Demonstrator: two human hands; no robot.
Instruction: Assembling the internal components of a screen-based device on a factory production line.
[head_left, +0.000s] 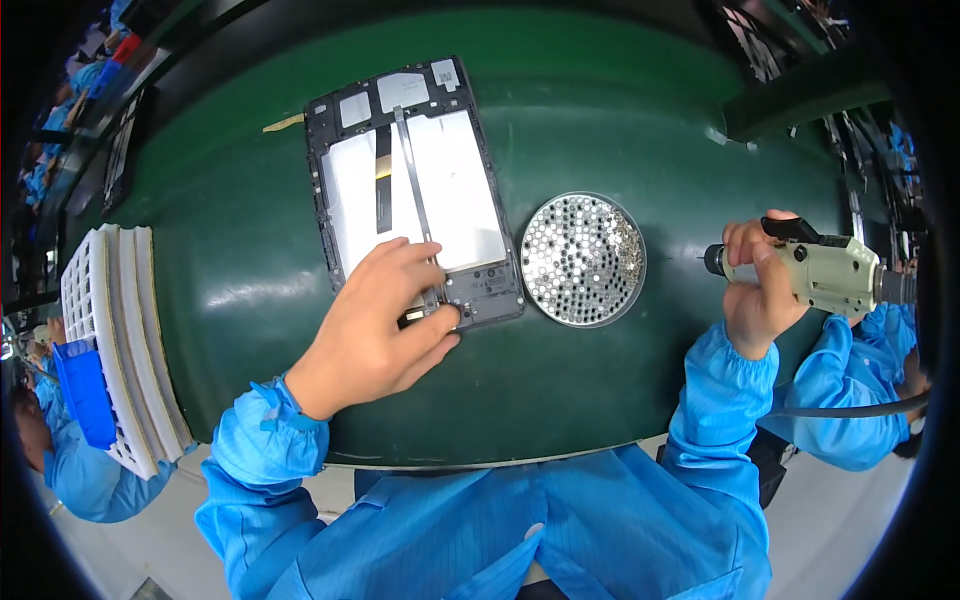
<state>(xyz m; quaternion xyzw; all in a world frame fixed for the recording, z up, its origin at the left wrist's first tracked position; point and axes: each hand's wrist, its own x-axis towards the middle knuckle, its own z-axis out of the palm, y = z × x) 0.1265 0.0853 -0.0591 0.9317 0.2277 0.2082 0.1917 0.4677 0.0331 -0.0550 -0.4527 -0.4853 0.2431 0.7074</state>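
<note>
A tablet (460, 175) lies face down on the green table, its back cover off, showing a black frame and large silvery panels. A dark ribbon cable (412, 180) runs lengthwise over it. My left hand (370, 330) rests on the tablet's lower end, fingers and thumb apart around the lower part of the cable; the exact contact under the fingertips is hidden. Off to the right, my right hand (760, 295) grips a pale green electric screwdriver (840, 275), its bit pointing left. Between them sits a round screw tray (575, 255), with loose screws heaped at its right side.
White slotted trays (125, 300) stand stacked at the left edge, beside a blue bin (85, 390). A small yellowish strip (284, 123) sticks out near the tablet's upper left. A black cord (850, 410) passes at the right, near a co-worker's blue sleeve (850, 390).
</note>
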